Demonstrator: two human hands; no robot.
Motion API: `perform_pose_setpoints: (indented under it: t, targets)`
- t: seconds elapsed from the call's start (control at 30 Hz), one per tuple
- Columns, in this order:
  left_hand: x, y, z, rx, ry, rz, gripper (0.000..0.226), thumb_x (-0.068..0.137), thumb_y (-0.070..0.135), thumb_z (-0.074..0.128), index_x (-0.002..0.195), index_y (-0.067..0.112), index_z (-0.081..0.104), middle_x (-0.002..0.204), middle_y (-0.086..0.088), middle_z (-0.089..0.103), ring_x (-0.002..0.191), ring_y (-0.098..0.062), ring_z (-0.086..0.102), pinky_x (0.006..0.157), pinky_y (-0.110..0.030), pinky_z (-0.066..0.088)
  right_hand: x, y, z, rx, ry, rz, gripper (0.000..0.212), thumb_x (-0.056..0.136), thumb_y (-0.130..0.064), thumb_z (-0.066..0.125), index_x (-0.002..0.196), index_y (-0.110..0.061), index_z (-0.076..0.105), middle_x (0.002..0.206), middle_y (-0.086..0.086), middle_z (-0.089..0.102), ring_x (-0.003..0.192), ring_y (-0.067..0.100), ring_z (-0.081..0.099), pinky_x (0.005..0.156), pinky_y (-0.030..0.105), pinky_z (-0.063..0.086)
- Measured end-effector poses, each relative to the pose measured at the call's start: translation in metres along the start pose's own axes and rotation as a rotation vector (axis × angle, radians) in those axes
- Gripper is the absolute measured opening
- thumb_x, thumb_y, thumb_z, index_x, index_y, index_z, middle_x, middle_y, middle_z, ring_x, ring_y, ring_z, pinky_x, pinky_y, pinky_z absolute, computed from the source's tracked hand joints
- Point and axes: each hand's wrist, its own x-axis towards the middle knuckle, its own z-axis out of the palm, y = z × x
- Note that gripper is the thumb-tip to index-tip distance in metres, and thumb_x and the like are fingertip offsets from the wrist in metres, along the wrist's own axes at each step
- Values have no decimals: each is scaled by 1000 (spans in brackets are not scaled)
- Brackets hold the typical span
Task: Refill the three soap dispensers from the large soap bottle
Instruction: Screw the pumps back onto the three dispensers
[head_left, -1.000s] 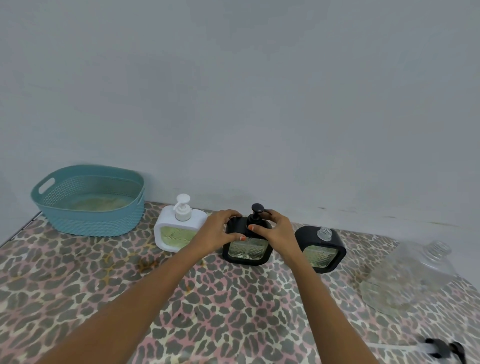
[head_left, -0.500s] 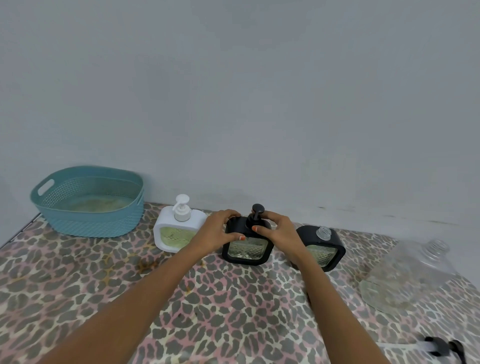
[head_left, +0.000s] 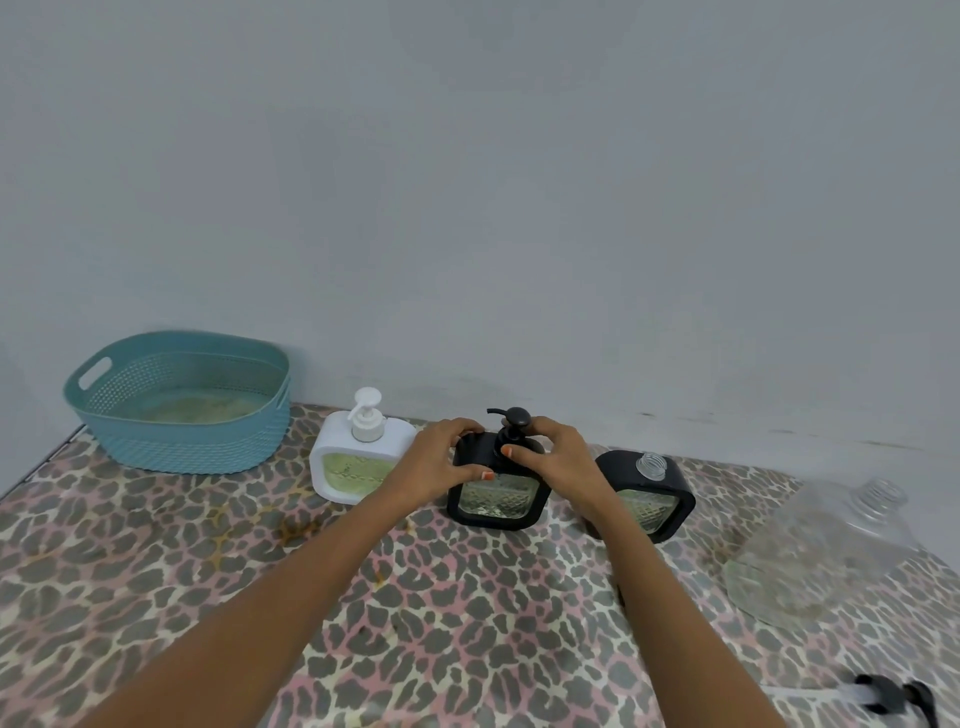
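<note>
Three square soap dispensers stand in a row by the wall. The white dispenser (head_left: 358, 467) on the left has its white pump on. My left hand (head_left: 441, 462) grips the left shoulder of the middle black dispenser (head_left: 497, 501). My right hand (head_left: 553, 457) pinches the collar of its black pump head (head_left: 511, 423). The right black dispenser (head_left: 652, 496) has a bare threaded neck with no pump. The large clear soap bottle (head_left: 815, 556) lies on its side at the right, uncapped, nearly empty.
A teal perforated basket (head_left: 182, 400) sits at the back left against the wall. A loose black pump with its white tube (head_left: 878, 699) lies at the lower right. Leopard-print cloth (head_left: 260, 571) covers the table.
My right hand has turned slightly on the pump collar. The pump's spout now points left. Both hands stay on the middle dispenser.
</note>
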Motion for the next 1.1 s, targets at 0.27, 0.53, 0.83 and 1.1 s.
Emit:
perform_pose_setpoints:
  t: [0.27, 0.53, 0.83, 1.1]
  targets:
    - [1, -1, 1, 8, 4, 2, 55, 69, 23, 77, 118, 14, 54, 120, -8, 59, 112, -20, 54, 98, -32, 43, 1, -5, 20, -33, 226, 12, 31, 75, -25, 74, 94, -12, 53, 85, 0, 54, 79, 15, 51, 59, 13, 37]
    - [1, -2, 2, 12, -2, 2, 56, 69, 23, 77, 119, 14, 54, 122, -7, 58, 113, -20, 54, 98, -31, 43, 1, -2, 12, -194, 128, -14, 33, 77, -27, 73, 100, -5, 63, 93, 5, 55, 83, 16, 52, 63, 15, 35]
    - [0, -1, 1, -3, 0, 9, 51, 70, 19, 76, 116, 14, 55, 117, -5, 61, 110, -19, 55, 98, -32, 44, 3, 2, 50, -73, 474, 127, 37, 60, -51, 71, 67, -17, 58, 64, -4, 60, 69, 20, 61, 81, 55, 47]
    - [-1, 2, 1, -5, -2, 13, 47, 71, 14, 75, 114, 13, 56, 116, -6, 62, 109, -19, 55, 96, -27, 42, 9, 2, 63, -238, 632, 267, 42, 69, -56, 64, 72, -15, 61, 74, 1, 64, 74, 22, 59, 82, 38, 29]
